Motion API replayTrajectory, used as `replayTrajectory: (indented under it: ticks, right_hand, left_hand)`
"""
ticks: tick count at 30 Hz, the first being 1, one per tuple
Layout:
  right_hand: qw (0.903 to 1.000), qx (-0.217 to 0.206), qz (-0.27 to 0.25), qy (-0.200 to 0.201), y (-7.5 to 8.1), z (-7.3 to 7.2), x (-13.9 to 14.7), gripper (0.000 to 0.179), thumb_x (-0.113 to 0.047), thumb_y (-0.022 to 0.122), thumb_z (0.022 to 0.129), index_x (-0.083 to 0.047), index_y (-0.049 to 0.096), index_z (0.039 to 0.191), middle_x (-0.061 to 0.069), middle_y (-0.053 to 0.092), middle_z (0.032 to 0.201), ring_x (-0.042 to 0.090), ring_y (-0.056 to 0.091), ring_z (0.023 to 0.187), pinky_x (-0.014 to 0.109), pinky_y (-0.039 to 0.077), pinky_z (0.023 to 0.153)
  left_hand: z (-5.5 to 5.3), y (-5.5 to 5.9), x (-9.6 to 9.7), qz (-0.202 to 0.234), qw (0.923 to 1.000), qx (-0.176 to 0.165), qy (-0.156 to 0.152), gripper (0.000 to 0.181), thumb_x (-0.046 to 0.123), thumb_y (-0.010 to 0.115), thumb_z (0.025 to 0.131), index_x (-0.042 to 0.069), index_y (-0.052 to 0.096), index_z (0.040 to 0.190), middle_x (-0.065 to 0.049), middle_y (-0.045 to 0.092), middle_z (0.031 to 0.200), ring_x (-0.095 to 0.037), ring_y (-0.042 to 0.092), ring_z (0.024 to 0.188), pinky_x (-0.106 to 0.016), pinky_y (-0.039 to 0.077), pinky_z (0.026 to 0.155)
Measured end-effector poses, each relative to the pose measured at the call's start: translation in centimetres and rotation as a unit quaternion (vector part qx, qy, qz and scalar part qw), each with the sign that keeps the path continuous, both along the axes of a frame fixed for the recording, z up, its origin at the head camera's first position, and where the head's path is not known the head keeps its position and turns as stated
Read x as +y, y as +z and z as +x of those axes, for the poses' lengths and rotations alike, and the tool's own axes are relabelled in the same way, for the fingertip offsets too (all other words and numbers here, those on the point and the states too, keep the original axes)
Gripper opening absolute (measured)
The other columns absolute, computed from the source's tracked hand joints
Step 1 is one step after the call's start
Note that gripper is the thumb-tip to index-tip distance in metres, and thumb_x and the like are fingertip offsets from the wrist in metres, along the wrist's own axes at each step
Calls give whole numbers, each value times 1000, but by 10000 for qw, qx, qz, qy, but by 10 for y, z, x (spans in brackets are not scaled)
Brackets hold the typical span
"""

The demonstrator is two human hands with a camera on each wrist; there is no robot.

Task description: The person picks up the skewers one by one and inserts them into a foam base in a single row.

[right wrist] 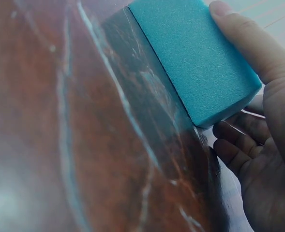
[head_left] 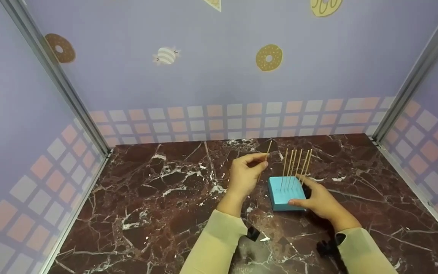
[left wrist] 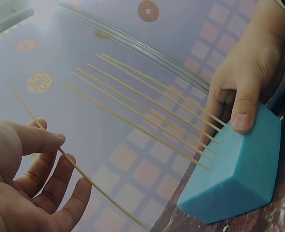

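My left hand (head_left: 245,174) pinches one thin bamboo skewer (head_left: 269,146) between thumb and fingers, left of the blue foam block (head_left: 276,186). In the left wrist view the held skewer (left wrist: 115,203) slants down toward the lower right, apart from the block. Several more skewers (head_left: 284,169) stand in the block's top, slightly tilted. My right hand (head_left: 321,201) grips the block at its right side, thumb on the near top edge and fingers behind. The right wrist view shows the thumb along the foam block (right wrist: 190,53), whose lower edge is at the tabletop.
The block sits on a dark red marbled tabletop (head_left: 165,213). A purple patterned wall (head_left: 211,83) rises behind it, and side walls with metal corner posts (head_left: 413,72) flank the table. Black wrist mounts (head_left: 327,248) show near both sleeves.
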State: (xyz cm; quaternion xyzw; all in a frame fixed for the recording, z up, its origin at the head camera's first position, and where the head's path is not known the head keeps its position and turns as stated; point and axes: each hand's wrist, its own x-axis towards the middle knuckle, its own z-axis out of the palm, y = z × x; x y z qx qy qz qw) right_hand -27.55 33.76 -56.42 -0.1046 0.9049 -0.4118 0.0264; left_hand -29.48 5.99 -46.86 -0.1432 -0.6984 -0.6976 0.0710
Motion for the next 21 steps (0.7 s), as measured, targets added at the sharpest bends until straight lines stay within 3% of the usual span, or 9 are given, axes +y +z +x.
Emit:
replayTrajectory:
  ticks: [3,9,21]
  right_hand:
    - [10000,76,12,-17,0,0,0,108,-46,95,93,2,40,173,35,39,177,61,34,165,81,30,132]
    - [9999,162,-8,-11,0,0,0,106,-43,95,93,2,41,172,34,42,175,60,37,164,80,30,132]
    - [10000,63,2,5,-1,1,1,110,-49,93,94,0,37,174,33,37,179,60,33,166,82,30,132]
  left_hand:
    - [0,2,5,93,10000,-3,12,23,-1,82,100,-1,85,122,-18,85,122,-8,75,99,-19,64,87]
    - [0,5,14,322,9995,-25,31,21,-1,83,99,0,86,120,-20,84,124,-15,79,104,-21,66,90]
    - [-3,0,18,492,9988,-15,6,22,-1,84,98,-2,85,120,-20,85,123,-10,78,101,-20,65,89]
